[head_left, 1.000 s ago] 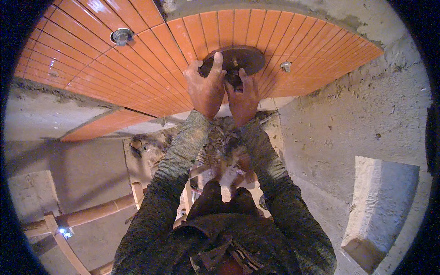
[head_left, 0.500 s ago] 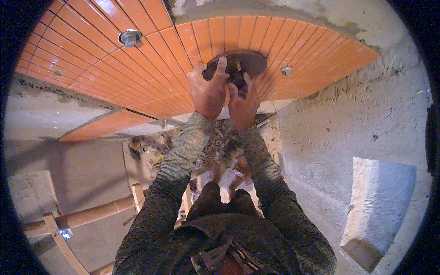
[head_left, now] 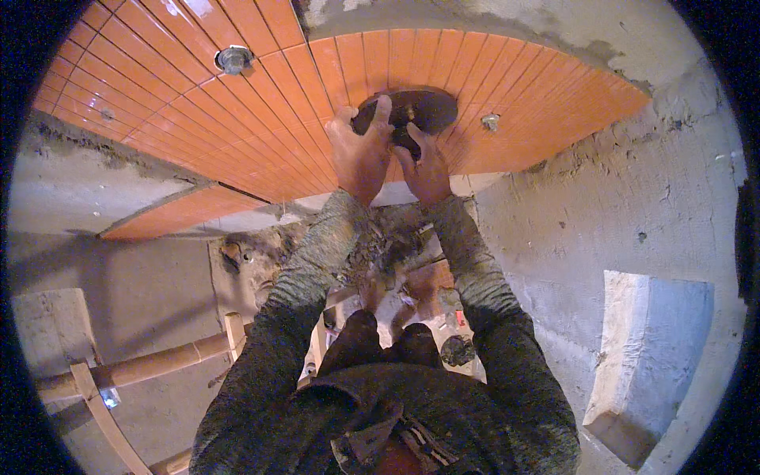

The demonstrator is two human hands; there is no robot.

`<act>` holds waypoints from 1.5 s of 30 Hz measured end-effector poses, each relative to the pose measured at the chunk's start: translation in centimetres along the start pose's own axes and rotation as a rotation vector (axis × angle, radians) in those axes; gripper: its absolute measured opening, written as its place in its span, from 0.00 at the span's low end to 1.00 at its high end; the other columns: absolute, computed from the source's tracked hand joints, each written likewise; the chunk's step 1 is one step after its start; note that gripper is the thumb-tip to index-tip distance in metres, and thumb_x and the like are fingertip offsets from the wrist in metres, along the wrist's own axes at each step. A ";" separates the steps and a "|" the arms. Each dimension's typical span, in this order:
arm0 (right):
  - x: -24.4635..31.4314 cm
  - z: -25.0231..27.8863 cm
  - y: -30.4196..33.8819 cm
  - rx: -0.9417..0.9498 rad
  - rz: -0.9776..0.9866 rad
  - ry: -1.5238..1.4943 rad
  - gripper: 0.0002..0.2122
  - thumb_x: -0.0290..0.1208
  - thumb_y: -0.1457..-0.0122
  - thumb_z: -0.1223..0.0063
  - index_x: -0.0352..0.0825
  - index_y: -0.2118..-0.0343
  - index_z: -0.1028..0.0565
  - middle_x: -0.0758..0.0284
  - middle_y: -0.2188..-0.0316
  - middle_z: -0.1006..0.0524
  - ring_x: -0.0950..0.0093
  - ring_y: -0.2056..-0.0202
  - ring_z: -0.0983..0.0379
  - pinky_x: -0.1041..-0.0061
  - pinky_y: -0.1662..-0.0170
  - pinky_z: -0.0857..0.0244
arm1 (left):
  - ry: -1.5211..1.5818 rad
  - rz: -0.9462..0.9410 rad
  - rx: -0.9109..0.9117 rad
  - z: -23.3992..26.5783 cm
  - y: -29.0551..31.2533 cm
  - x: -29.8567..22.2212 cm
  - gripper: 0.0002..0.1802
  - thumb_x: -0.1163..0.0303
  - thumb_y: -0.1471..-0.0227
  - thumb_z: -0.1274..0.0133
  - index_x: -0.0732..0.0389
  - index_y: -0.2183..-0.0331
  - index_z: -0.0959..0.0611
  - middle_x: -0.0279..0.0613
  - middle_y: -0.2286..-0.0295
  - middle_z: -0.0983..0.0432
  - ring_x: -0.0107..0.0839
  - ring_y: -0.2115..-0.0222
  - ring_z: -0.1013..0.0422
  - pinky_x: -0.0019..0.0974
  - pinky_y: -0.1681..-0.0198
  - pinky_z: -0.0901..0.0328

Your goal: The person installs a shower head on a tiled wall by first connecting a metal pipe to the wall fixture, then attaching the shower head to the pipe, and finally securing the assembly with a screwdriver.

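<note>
Orange wall tiles [head_left: 546, 95] are already laid, the dark disc [head_left: 438, 109] unreleased, fingers of left hand [head_left: 362, 158] and right hand [head_left: 427, 168] gripping it.

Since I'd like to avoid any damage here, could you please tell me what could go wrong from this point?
The dark round disc might slip, since the left hand and right hand seem to touch only its left and lower parts. If it shifts, its edge could scratch the glossy orange tiles behind it. It might also knock the small metal fitting to its right.
</note>
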State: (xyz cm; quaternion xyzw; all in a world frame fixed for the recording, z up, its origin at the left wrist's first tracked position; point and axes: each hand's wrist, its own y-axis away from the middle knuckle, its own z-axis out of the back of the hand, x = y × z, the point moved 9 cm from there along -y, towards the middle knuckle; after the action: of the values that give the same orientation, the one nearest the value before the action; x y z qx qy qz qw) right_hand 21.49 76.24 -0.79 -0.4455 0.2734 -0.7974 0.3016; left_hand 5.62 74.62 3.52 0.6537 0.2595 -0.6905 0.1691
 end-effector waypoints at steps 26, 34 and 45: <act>-2.2 1.4 -1.6 0.179 -0.355 -0.148 0.23 0.34 0.49 0.28 0.31 0.53 0.25 0.56 0.61 0.18 0.68 0.59 0.19 0.69 0.56 0.25 | -0.233 -0.254 0.067 -0.3 -0.8 2.8 0.23 0.69 0.47 0.39 0.45 0.49 0.17 0.47 0.62 0.27 0.48 0.62 0.32 0.47 0.63 0.33; -3.2 0.0 1.0 -0.005 -0.587 -0.513 0.22 0.32 0.46 0.31 0.28 0.51 0.26 0.61 0.57 0.21 0.72 0.57 0.23 0.71 0.55 0.27 | -0.748 -0.860 -0.156 -0.5 3.2 -4.2 0.30 0.69 0.54 0.34 0.43 0.47 0.18 0.52 0.59 0.29 0.51 0.60 0.32 0.48 0.61 0.32; -5.9 -1.6 3.5 -0.009 -0.227 -0.086 0.20 0.45 0.37 0.43 0.30 0.54 0.25 0.61 0.63 0.22 0.67 0.61 0.25 0.68 0.57 0.32 | -0.736 -0.771 -0.038 -1.0 2.9 -3.7 0.33 0.71 0.55 0.33 0.45 0.45 0.20 0.54 0.59 0.30 0.53 0.59 0.33 0.50 0.59 0.32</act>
State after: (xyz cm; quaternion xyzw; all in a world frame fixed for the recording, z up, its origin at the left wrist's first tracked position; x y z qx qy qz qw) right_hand 23.39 78.50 -7.21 -0.5089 0.2117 -0.8052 0.2188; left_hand 8.38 72.48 6.80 0.2225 0.4166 -0.8814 -0.0052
